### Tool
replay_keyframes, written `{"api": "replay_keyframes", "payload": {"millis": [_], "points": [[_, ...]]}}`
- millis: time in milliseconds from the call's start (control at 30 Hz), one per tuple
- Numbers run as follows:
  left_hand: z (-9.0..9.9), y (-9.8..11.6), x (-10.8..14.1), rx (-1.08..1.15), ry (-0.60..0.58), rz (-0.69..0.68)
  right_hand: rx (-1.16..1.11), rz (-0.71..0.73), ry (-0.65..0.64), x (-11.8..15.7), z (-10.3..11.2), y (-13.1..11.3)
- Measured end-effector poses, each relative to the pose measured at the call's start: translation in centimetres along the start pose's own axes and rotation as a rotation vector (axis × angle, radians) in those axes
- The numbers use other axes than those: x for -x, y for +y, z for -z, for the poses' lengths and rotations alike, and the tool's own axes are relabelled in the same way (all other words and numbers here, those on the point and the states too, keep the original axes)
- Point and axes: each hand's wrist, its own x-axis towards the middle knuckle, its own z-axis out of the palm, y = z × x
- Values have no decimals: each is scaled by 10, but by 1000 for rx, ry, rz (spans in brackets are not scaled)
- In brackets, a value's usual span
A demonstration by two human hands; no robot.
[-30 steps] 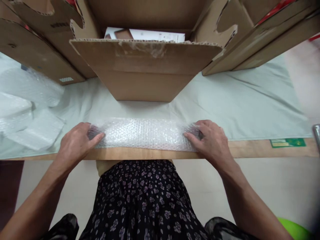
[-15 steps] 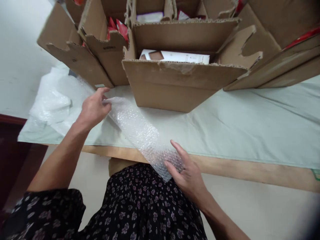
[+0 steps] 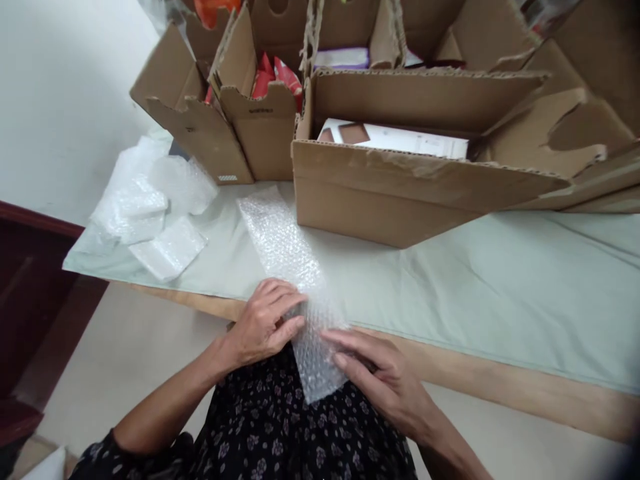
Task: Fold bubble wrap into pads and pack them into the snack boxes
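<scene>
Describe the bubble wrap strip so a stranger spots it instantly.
On the table, find the big front carton holding a white box. From just left of it, the strip slants past the table's edge, where the left hand and right hand touch it. Unlike the wraps farther left, it is long and narrow.

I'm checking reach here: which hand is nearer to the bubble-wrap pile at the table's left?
Left. The left hand is right of the bubble-wrap pile, at the left edge of the long strip; the right hand is farther right, by its right edge.
</scene>
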Motion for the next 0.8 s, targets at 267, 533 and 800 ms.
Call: {"api": "replay_keyframes", "payload": {"millis": [267,533,800], "points": [[9,-16,23,446,101,298,-557,-176,92,-68,-21,-13],[5,-13,25,-108,335,290,-500,-194,30,-87,-45,17],[10,-15,17,-286,277,159,452,257,58,-65,-26,8]]}}
